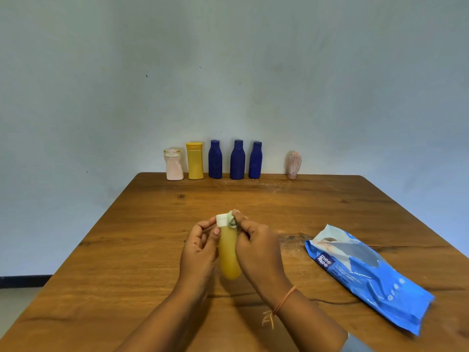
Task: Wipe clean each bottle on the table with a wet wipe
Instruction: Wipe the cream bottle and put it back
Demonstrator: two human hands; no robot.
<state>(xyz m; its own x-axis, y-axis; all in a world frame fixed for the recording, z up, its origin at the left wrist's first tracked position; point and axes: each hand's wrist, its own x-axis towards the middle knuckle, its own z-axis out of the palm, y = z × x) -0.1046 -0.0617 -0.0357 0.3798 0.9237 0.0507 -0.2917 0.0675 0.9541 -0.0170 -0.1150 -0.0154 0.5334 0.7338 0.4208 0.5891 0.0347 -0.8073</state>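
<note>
**Q:** What are the hands doing?

**A:** Both hands hold a slim translucent yellow plastic bottle (pixel 229 252) in the air above the middle of a brown wooden table (pixel 152 250). Its white screw cap (pixel 221 220) points away from the person, toward 12 o'clock. The left hand (pixel 199 250) grips the neck, with its fingers curled and the thumb and forefinger closing in just below the cap. The right hand (pixel 256 247) has its fingertips bunched together, pinching a small crumpled pale-green wet wipe (pixel 231 221) against the right side of the cap.

**Q:** Where are the other bottles?

**A:** They stand upright in a row along the far edge, around 12 o'clock, against a pale grey wall. From 11 toward 1 o'clock they are:
- a squat pale pink bottle (pixel 174 165)
- an opaque yellow bottle (pixel 195 161)
- three dark blue plastic bottles (pixel 215 160) (pixel 237 160) (pixel 255 160), close together
- a small ribbed pink bottle (pixel 294 165), set apart from the rest

**Q:** Anything else?

**A:** A flat blue plastic pack of wet wipes (pixel 365 273) lies at about 4 o'clock, well clear of the hands. There is also a thin orange thread bracelet (pixel 285 299) around the right wrist.
</note>
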